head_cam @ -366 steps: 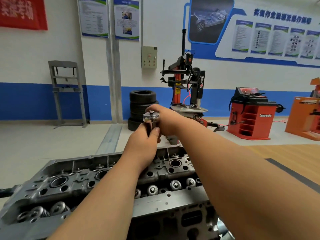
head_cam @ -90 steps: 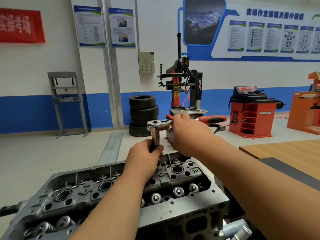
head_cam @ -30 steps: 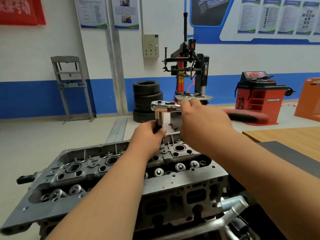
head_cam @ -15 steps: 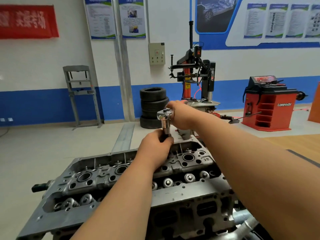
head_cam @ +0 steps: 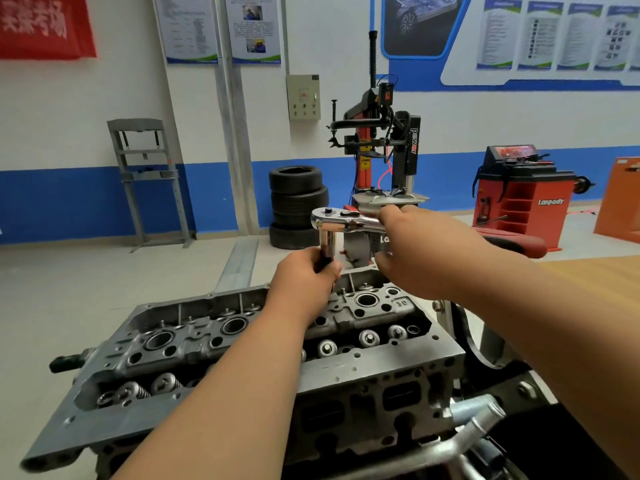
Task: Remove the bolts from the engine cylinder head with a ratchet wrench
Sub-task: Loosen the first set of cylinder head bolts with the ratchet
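Both arms reach forward over the engine cylinder head (head_cam: 221, 344), which sits low in the view, grey and bare, with spark plug wells along its middle and valve springs (head_cam: 149, 388) showing in the near-left trough. The ratchet wrench (head_cam: 341, 221) stands over the far right end of the head: its chrome head is up top, its socket extension (head_cam: 327, 242) drops straight down from it, and the bar runs off to the right.

The left hand (head_cam: 306, 277) is clenched round the lower part of that extension, thumb up against the chrome, fingers wrapped so the tip of the tool and whatever bolt it sits on are hidden. The right hand (head_cam: 420, 252) is closed over the wrench's bar just right of the ratchet head, knuckles up, and the red grip (head_cam: 519, 242) of the handle pokes out past the wrist on the right side. The wrench lies roughly level, pointing right.

Behind the hands, a stack of tyres (head_cam: 298, 206) stands against the blue-and-white wall, beside a tyre changer (head_cam: 381, 143). A red wheel balancer (head_cam: 523, 192) sits further right, and the corner of a wooden desk (head_cam: 609, 271) shows at the right edge.
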